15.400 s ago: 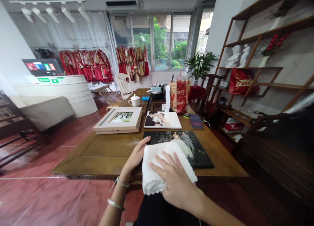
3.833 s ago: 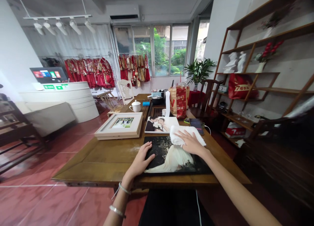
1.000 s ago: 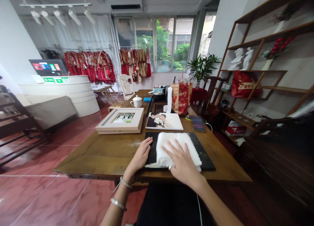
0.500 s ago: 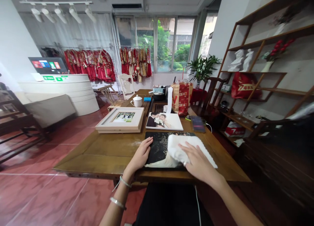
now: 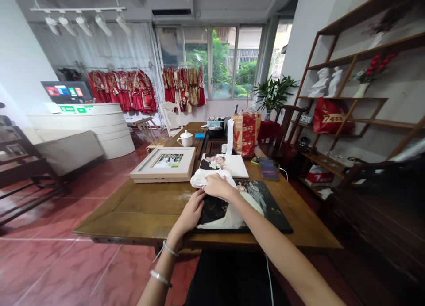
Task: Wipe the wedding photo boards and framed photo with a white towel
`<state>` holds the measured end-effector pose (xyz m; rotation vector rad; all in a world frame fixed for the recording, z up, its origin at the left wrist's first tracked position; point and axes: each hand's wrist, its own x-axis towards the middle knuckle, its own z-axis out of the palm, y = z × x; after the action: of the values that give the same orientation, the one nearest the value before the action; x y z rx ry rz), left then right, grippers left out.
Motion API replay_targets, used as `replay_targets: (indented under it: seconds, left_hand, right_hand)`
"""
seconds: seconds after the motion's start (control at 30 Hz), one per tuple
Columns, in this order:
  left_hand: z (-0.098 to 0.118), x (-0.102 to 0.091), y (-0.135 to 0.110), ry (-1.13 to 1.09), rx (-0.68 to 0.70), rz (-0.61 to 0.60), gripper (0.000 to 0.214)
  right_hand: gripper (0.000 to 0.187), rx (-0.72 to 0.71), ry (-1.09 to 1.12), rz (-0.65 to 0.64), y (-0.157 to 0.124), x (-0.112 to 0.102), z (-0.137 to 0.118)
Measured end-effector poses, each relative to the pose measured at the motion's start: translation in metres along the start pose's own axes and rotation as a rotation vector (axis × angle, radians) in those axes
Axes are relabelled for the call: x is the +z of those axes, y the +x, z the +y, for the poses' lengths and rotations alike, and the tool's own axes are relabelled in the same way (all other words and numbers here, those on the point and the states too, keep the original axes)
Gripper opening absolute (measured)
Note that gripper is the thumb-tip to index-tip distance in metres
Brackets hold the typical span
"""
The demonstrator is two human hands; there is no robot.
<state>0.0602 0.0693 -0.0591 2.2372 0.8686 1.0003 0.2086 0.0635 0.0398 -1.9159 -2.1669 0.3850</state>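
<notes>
A dark wedding photo panel (image 5: 259,204) lies flat near the front edge of the wooden table (image 5: 146,208). My left hand (image 5: 189,215) rests open on its left edge, fingers flat, holding it down. My right hand (image 5: 219,185) presses a bunched white cloth (image 5: 201,178) onto the panel's far left corner, fingers curled over it. A white photo album (image 5: 232,164) lies just behind the cloth.
A cream framed photo (image 5: 162,163) sits at the back left of the table. A phone (image 5: 268,168) with a cable lies to the right, a red paper bag (image 5: 245,133) and a white teapot (image 5: 186,139) farther back. Wooden shelves (image 5: 348,98) stand to the right.
My right hand has swept the cloth from the panel's near right side up to its far left corner, and the cloth has bunched up. The left hand has stayed on the left edge.
</notes>
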Motion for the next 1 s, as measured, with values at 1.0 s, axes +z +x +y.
replay_targets:
  seconds: [1.0]
  left_hand:
    - [0.0, 0.001, -0.002, -0.039, 0.002, 0.007, 0.037]
  right_hand:
    - [0.069, -0.089, -0.014, 0.033, -0.087, 0.011, 0.053]
